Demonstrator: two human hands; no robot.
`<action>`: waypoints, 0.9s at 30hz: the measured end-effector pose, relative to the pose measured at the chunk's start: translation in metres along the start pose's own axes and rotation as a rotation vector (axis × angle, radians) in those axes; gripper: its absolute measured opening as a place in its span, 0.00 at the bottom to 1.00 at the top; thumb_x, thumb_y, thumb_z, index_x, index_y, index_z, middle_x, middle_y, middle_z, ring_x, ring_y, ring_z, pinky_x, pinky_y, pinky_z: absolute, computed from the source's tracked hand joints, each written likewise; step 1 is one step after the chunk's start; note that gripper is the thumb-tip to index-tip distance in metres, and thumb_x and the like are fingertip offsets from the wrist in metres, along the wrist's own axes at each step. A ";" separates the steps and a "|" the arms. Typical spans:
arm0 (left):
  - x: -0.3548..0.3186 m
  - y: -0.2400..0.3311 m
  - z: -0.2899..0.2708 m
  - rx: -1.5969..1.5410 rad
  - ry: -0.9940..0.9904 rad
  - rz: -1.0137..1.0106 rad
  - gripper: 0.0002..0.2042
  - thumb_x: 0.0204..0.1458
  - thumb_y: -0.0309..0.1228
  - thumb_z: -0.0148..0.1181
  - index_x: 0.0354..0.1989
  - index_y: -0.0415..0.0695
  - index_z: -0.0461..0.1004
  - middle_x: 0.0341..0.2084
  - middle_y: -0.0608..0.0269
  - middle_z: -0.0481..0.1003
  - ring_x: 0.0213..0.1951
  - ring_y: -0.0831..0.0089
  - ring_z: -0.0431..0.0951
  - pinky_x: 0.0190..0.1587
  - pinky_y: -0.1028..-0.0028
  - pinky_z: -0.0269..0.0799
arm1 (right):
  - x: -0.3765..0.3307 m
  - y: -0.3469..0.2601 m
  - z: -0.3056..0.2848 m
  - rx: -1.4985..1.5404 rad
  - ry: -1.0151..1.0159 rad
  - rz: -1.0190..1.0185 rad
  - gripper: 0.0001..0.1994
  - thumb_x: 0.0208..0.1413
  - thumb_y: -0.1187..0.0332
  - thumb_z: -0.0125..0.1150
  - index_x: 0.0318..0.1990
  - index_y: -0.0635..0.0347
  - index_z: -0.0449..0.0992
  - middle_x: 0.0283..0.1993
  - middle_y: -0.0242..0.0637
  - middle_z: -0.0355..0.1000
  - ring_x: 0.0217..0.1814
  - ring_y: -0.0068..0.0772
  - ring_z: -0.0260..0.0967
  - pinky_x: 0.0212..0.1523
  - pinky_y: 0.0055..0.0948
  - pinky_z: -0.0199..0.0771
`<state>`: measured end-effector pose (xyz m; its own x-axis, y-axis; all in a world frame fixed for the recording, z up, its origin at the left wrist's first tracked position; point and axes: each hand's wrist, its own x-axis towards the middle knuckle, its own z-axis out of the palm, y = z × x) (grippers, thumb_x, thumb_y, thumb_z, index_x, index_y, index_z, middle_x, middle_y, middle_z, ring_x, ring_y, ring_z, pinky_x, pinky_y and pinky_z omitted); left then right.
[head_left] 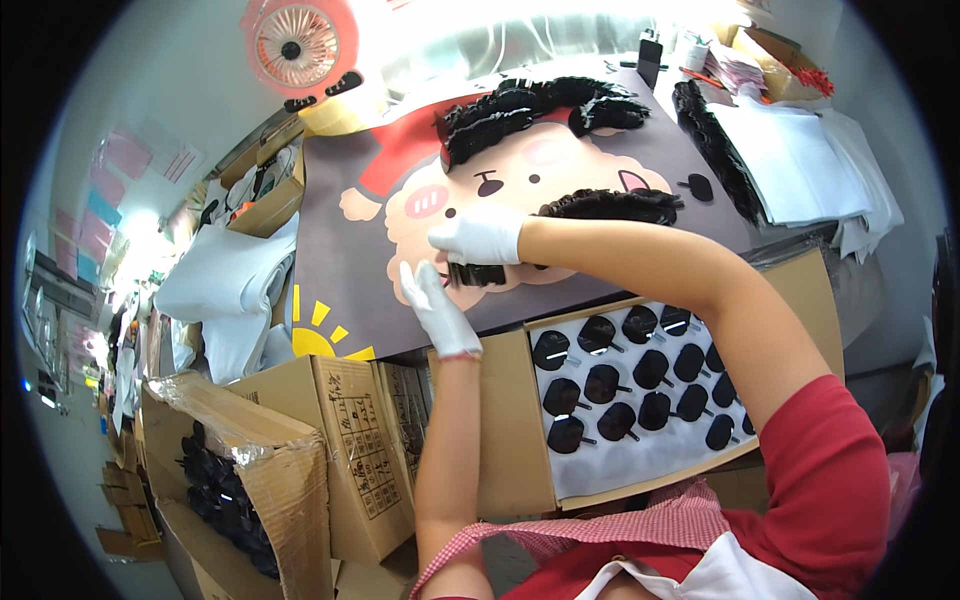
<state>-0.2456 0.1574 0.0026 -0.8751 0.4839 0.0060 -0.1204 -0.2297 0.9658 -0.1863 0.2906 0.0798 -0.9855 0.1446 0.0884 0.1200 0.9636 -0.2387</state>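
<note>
Both my hands wear white gloves and are close together over a cartoon-printed mat (345, 260). My right hand (478, 235) is closed with its fingers curled; what it pinches, if anything, is hidden. Just below it shows a short black bristly piece (478, 274), and I cannot tell whether the hand grips it or it lies on the mat. My left hand (440, 308) is beside that piece, fingers stretched out and thumb apart, open. Farther right along the mat lies a black fringed bundle (615, 206). A larger heap of black fringed bundles (540, 105) rests at the back.
An open carton (500, 420) near me holds rows of black rounded pieces with short handles (653, 411) on white lining. At lower left, another carton (310, 470) contains dark pieces. White sheets (790, 160) are stacked right; a pink fan (297, 48) stands at the back left.
</note>
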 end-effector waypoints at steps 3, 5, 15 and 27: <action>-0.061 0.014 0.028 -0.191 -0.024 0.074 0.35 0.57 0.29 0.61 0.70 0.41 0.50 0.62 0.57 0.62 0.63 0.65 0.62 0.66 0.67 0.57 | -0.036 -0.013 0.014 0.545 0.434 0.226 0.12 0.62 0.60 0.54 0.42 0.59 0.73 0.32 0.51 0.74 0.36 0.57 0.74 0.36 0.44 0.73; -0.098 0.031 0.035 -0.396 -0.158 0.073 0.37 0.55 0.30 0.63 0.71 0.46 0.50 0.60 0.62 0.63 0.62 0.67 0.63 0.66 0.67 0.58 | -0.073 -0.044 0.026 0.676 0.625 0.325 0.11 0.64 0.60 0.52 0.42 0.59 0.70 0.32 0.53 0.73 0.37 0.59 0.73 0.36 0.45 0.72; -0.254 0.022 -0.053 -0.521 -0.357 -0.468 0.36 0.55 0.32 0.63 0.70 0.46 0.52 0.54 0.53 0.69 0.54 0.62 0.72 0.59 0.60 0.69 | -0.274 -0.156 0.041 0.798 0.282 0.503 0.11 0.52 0.62 0.66 0.37 0.58 0.77 0.32 0.43 0.76 0.35 0.44 0.76 0.36 0.34 0.74; -0.255 0.063 -0.138 -0.160 -0.594 -0.963 0.38 0.47 0.30 0.68 0.68 0.41 0.56 0.55 0.45 0.69 0.52 0.59 0.75 0.52 0.61 0.77 | -0.342 -0.201 0.079 0.861 0.125 0.857 0.10 0.52 0.65 0.68 0.36 0.63 0.79 0.29 0.40 0.77 0.30 0.33 0.74 0.35 0.29 0.74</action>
<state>-0.0949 -0.0963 0.0260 -0.0321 0.8306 -0.5560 -0.7165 0.3688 0.5921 0.1172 0.0295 0.0207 -0.6023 0.7264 -0.3312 0.5603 0.0891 -0.8235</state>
